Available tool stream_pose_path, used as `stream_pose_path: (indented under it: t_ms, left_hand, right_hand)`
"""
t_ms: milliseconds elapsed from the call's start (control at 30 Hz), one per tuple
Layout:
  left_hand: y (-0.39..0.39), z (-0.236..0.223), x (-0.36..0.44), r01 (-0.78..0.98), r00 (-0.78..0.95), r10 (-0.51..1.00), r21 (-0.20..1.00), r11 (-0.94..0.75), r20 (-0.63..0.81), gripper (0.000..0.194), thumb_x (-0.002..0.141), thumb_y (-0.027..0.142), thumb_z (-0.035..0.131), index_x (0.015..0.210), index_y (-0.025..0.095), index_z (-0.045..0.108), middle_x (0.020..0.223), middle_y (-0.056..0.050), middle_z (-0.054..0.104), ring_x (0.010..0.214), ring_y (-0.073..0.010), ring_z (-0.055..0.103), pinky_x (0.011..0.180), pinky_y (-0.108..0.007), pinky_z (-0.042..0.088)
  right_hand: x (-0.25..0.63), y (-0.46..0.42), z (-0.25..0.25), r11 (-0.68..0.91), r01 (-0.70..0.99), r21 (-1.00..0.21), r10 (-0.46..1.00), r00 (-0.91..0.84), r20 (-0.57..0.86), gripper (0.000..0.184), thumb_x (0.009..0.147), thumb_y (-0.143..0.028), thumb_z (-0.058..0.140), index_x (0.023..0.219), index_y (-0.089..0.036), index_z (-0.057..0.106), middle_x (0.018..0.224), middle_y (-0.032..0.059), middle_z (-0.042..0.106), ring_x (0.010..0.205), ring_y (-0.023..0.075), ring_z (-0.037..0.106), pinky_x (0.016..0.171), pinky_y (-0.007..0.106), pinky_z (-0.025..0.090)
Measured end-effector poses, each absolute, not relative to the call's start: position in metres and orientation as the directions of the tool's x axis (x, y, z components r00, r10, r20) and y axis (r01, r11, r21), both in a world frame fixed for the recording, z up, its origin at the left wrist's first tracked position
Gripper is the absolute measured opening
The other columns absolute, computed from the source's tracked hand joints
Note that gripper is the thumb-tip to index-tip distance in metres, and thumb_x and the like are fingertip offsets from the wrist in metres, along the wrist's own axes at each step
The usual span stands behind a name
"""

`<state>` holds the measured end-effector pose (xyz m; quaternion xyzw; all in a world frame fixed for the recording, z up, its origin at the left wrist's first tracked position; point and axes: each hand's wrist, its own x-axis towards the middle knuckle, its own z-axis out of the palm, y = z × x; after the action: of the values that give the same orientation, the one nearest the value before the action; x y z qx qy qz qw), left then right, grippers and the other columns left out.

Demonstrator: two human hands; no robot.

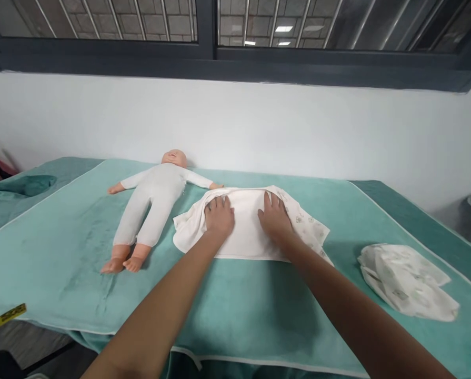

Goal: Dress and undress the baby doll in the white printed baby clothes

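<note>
A white baby garment or cloth (245,223) with a small print along its right side lies spread on the green sheet, its edges partly rumpled. My left hand (219,217) rests on the left part of it, fingers apart and pointing away from me. On its right part lies my right hand (275,218), also with fingers stretched out. Both palms face down, pressing on the fabric. To the left, a baby doll (156,192) with a white cloth body lies on its back, arms out. One doll hand is close to the cloth's upper left edge.
A crumpled white printed cloth (409,281) sits at the right. The green sheet (235,316) covers the bed or table, which stands against a white wall (235,126) below a dark-framed window (211,63). A yellow strip (4,318) shows at the lower left.
</note>
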<state>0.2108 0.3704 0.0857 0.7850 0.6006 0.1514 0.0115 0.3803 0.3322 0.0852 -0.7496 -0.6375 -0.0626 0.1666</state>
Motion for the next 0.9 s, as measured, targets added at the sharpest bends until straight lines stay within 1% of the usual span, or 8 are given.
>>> stream_pose_path:
  t_ms: [200,333,467,600,700,767,833,900]
  left_hand:
    - [0.385,0.077,0.226,0.938,0.175,0.962,0.263,-0.228,0.210,0.054,0.096,0.034,0.029,0.144,0.010,0.038,0.146,-0.019,0.043,0.136,-0.0312,0.037,0.111,-0.047,0.032]
    - [0.389,0.070,0.228,0.940,0.184,0.957,0.246,-0.238,0.222,0.056,0.096,0.035,0.030,0.145,0.008,0.036,0.145,-0.022,0.043,0.136,-0.0323,0.037,0.109,-0.047,0.034]
    - [0.391,0.068,0.228,0.941,0.204,0.958,0.228,-0.249,0.203,0.054,0.096,0.035,0.029,0.142,0.009,0.040,0.145,-0.020,0.044,0.134,-0.0321,0.039,0.109,-0.046,0.033]
    - [0.392,0.068,0.228,0.941,0.202,0.958,0.231,-0.248,0.206,0.053,0.096,0.036,0.029,0.141,0.010,0.043,0.145,-0.019,0.045,0.132,-0.0321,0.041,0.109,-0.046,0.033]
    - [0.391,0.068,0.228,0.940,0.196,0.960,0.242,-0.243,0.202,0.053,0.096,0.035,0.031,0.141,0.011,0.042,0.144,-0.019,0.046,0.131,-0.0322,0.042,0.109,-0.046,0.034]
    - [0.391,0.068,0.228,0.939,0.186,0.962,0.251,-0.234,0.200,0.052,0.095,0.035,0.033,0.140,0.012,0.044,0.143,-0.018,0.047,0.130,-0.0319,0.043,0.108,-0.046,0.034]
    - [0.391,0.069,0.227,0.937,0.180,0.960,0.260,-0.233,0.213,0.050,0.095,0.035,0.033,0.138,0.013,0.046,0.141,-0.017,0.049,0.129,-0.0313,0.043,0.107,-0.045,0.034]
    - [0.391,0.070,0.226,0.932,0.184,0.955,0.267,-0.245,0.231,0.047,0.095,0.035,0.032,0.134,0.014,0.050,0.137,-0.016,0.052,0.127,-0.0306,0.045,0.106,-0.044,0.035]
  right_hand:
    - [0.393,0.352,0.067,-0.088,0.975,-0.204,0.952,0.143,0.273,0.057,0.093,-0.030,0.036,0.144,-0.004,0.034,0.148,0.0217,0.039,0.136,0.0326,0.034,0.111,0.046,0.030]
    - [0.397,0.359,0.062,-0.077,0.972,-0.222,0.964,0.129,0.232,0.056,0.094,-0.030,0.036,0.142,-0.001,0.036,0.144,0.0242,0.043,0.135,0.0320,0.037,0.110,0.044,0.032]
    - [0.392,0.357,0.068,-0.035,0.974,-0.225,0.970,0.087,0.226,0.051,0.095,-0.025,0.034,0.137,0.002,0.042,0.139,0.0257,0.049,0.131,0.0318,0.042,0.109,0.045,0.033]
    - [0.382,0.335,0.079,0.154,0.964,-0.219,0.969,-0.104,0.222,0.041,0.093,-0.020,0.036,0.129,-0.012,0.055,0.135,0.0133,0.057,0.127,0.0231,0.049,0.110,0.037,0.034]
    - [0.394,0.308,0.086,0.291,0.920,-0.263,0.929,-0.206,0.308,0.037,0.092,-0.023,0.039,0.123,-0.020,0.061,0.133,0.0068,0.060,0.124,0.0200,0.052,0.108,0.035,0.037]
    - [0.418,0.292,0.089,0.210,0.921,-0.329,0.910,-0.062,0.409,0.035,0.092,-0.027,0.040,0.119,-0.021,0.062,0.129,0.0072,0.062,0.121,0.0212,0.054,0.105,0.038,0.040]
    - [0.451,0.278,0.091,-0.030,0.918,-0.396,0.868,0.221,0.445,0.035,0.091,-0.034,0.042,0.117,-0.020,0.061,0.123,0.0095,0.064,0.113,0.0233,0.058,0.097,0.039,0.044]
    - [0.484,0.267,0.091,-0.275,0.877,-0.395,0.804,0.435,0.406,0.038,0.090,-0.040,0.043,0.113,-0.017,0.062,0.115,0.0123,0.065,0.101,0.0245,0.061,0.087,0.038,0.046]
